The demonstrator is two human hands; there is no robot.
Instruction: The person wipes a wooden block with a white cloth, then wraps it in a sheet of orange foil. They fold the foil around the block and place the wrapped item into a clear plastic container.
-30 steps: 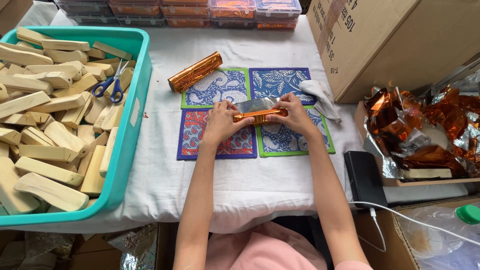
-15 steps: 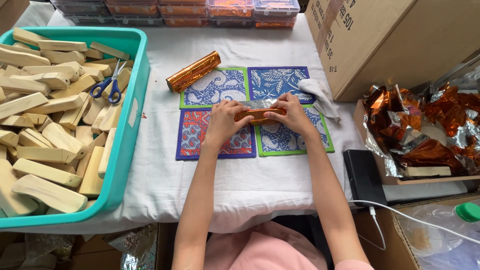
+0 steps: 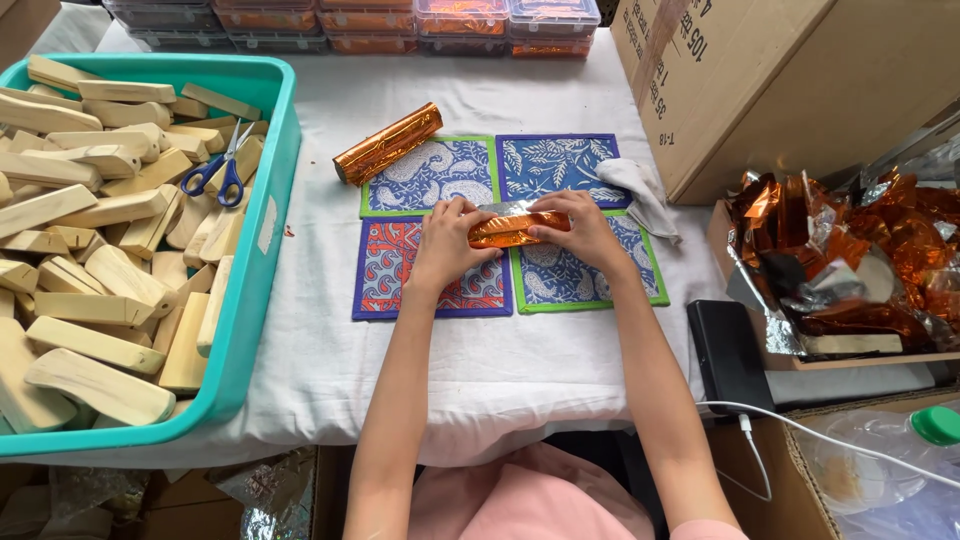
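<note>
Foil-wrapped block (image 3: 515,229), orange and shiny, lies crosswise between both hands near the middle of the table (image 3: 330,340), over the meeting point of four patterned mats (image 3: 440,170). The left hand (image 3: 445,242) is curled around the block's left end, fingers folded over the top and thumb under it. The right hand (image 3: 582,228) grips the right end the same way, fingers closed on the foil. A strip of silver foil edge shows just behind the block, between the two hands.

The mats lie in a square of four: two blue ones toward the far edge, a red-and-blue one under the left hand and a blue, green-edged one under the right hand. A finished orange foil roll (image 3: 388,143) lies tilted at the far left corner of the mats. A crumpled white cloth (image 3: 640,192) rests at their right edge.

Along the left edge of the table stands a teal tub (image 3: 262,250) heaped with pale wooden blocks (image 3: 95,290), with blue-handled scissors (image 3: 222,168) lying on top. Clear lidded boxes (image 3: 460,20) are stacked along the far edge. A large cardboard carton (image 3: 800,80) stands at the far right corner, and beside it a box holds loose orange and silver foil sheets (image 3: 850,260). A black device (image 3: 728,355) with a white cable sits at the near right edge.
</note>
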